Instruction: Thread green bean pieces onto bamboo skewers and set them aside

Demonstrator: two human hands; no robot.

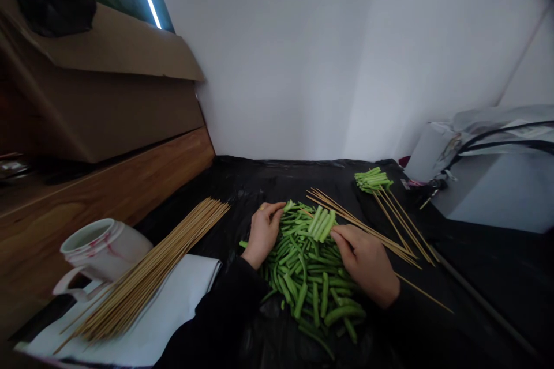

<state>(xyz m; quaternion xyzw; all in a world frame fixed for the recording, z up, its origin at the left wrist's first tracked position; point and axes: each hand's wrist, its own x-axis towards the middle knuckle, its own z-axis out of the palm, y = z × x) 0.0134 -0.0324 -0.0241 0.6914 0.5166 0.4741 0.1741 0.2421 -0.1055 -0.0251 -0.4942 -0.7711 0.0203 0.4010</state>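
Fingers (pixel 344 240) of the right hand (pixel 366 262) curve half closed against a tidy bunch of slim, bright green cut bean pieces (pixel 322 223) lying side by side; whether they grip it or only steady it cannot be told. Fingers (pixel 274 211) of the left hand (pixel 262 234) bend loosely at the far edge of a loose heap of cut green beans (pixel 307 271), and any hold they have is unclear. The bunch rests on top of the heap, in the middle of a black plastic sheet (pixel 277 181). The step in hand appears to be gathering beans into line, and lifting the bunch would call for a firmer pinch. Just beside the right hand lies a fan of thin bamboo skewers (pixel 361 223), their far ends reaching a small bundle of green beans (pixel 371 180). To the left, a thick sheaf of bamboo skewers (pixel 147 277) lies on white paper (pixel 182 311), near a white mug with red marks (pixel 101 251). The sleeves hide the forearms, and the beans beneath the hands are out of sight
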